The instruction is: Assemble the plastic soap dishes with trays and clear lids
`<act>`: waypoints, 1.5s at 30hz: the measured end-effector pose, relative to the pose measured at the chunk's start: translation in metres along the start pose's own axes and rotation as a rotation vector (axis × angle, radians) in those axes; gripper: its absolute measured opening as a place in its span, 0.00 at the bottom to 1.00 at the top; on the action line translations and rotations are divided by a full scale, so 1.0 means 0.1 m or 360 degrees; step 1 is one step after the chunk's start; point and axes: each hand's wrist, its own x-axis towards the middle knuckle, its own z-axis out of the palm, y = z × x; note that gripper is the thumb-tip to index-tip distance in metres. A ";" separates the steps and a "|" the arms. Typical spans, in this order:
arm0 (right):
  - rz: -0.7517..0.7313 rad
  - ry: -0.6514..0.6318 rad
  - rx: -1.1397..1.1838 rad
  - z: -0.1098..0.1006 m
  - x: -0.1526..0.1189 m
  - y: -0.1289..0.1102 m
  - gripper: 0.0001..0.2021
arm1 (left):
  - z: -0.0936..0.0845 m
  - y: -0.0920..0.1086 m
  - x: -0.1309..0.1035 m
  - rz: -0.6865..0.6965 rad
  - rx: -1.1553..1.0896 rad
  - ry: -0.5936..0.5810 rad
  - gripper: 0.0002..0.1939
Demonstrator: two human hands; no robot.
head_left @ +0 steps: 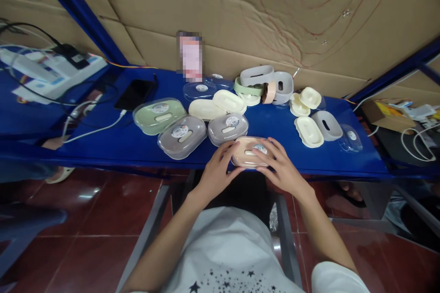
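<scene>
A peach-pink soap box (240,153) with a clear lid and a round sticker sits at the table's front edge, between my two hands. My left hand (217,169) grips its left end, thumb along the near side and fingers on the far side. My right hand (280,165) holds the right end, its fingers reaching over the lid. Just beyond and to the left stand two grey lidded soap boxes, one (228,129) close to my left hand and the other (182,137) farther left. Behind them is a green lidded soap box (160,116).
Cream trays (229,101), grey shells (257,75) and clear lids (200,90) lie along the back of the blue table (275,146). More cream trays (309,132) and a grey shell (328,126) lie right. A phone (134,94) and cable are left; cardboard (220,9) rises behind.
</scene>
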 end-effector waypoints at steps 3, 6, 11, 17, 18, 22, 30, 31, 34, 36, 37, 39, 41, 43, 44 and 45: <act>0.0001 -0.0002 -0.0024 0.00 0.00 0.03 0.34 | 0.00 0.00 0.01 -0.0002 -0.0011 0.0001 0.36; 0.0008 -0.0005 -0.0051 0.02 -0.01 0.04 0.35 | 0.01 0.00 0.00 -0.0005 -0.0017 0.0005 0.36; 0.0003 0.0023 -0.0182 0.11 -0.06 0.06 0.35 | 0.01 0.02 -0.04 0.0062 0.0011 0.0013 0.35; 0.0158 0.0256 -0.0387 0.20 -0.12 0.19 0.34 | -0.12 0.05 0.13 0.0321 0.0355 0.0345 0.31; 0.0194 0.0274 -0.0404 0.19 -0.12 0.23 0.34 | -0.14 0.03 0.18 0.0306 0.0438 0.0335 0.30; 0.0324 0.0334 -0.0475 0.11 0.00 0.51 0.32 | -0.19 -0.06 0.33 0.0256 0.0617 0.0189 0.25; 0.0139 0.0252 -0.0182 0.14 0.89 0.67 0.29 | -0.25 -0.09 0.05 0.0359 0.0572 0.0321 0.18; 0.0099 0.0172 -0.0165 0.20 1.02 0.61 0.29 | -0.27 -0.10 0.01 0.0378 0.0577 0.0344 0.17; 0.0106 -0.0045 -0.0211 0.38 1.32 0.46 0.31 | -0.31 -0.18 -0.09 0.0398 0.0589 0.0401 0.16; 0.0172 -0.0079 -0.0261 0.41 1.37 0.42 0.31 | -0.35 -0.25 -0.13 0.0389 0.0584 0.0409 0.17; 0.0197 -0.0065 -0.0293 0.40 1.34 0.41 0.29 | -0.37 -0.28 -0.14 0.0384 0.0580 0.0412 0.17; 0.0219 -0.0010 -0.0361 0.33 1.17 0.40 0.25 | -0.40 -0.33 -0.15 0.0370 0.0572 0.0417 0.17; 0.0225 0.0047 -0.0399 0.24 0.87 0.36 0.21 | -0.41 -0.38 -0.13 0.0335 0.0562 0.0447 0.18; 0.0227 0.0108 -0.0373 0.16 0.52 0.31 0.19 | -0.39 -0.39 -0.10 0.0284 0.0571 0.0513 0.18; 0.0217 0.0129 -0.0330 0.12 0.34 0.29 0.19 | -0.36 -0.39 -0.09 0.0258 0.0595 0.0563 0.18; 0.0202 0.0144 -0.0272 0.08 0.17 0.29 0.18 | -0.33 -0.37 -0.07 0.0239 0.0633 0.0619 0.19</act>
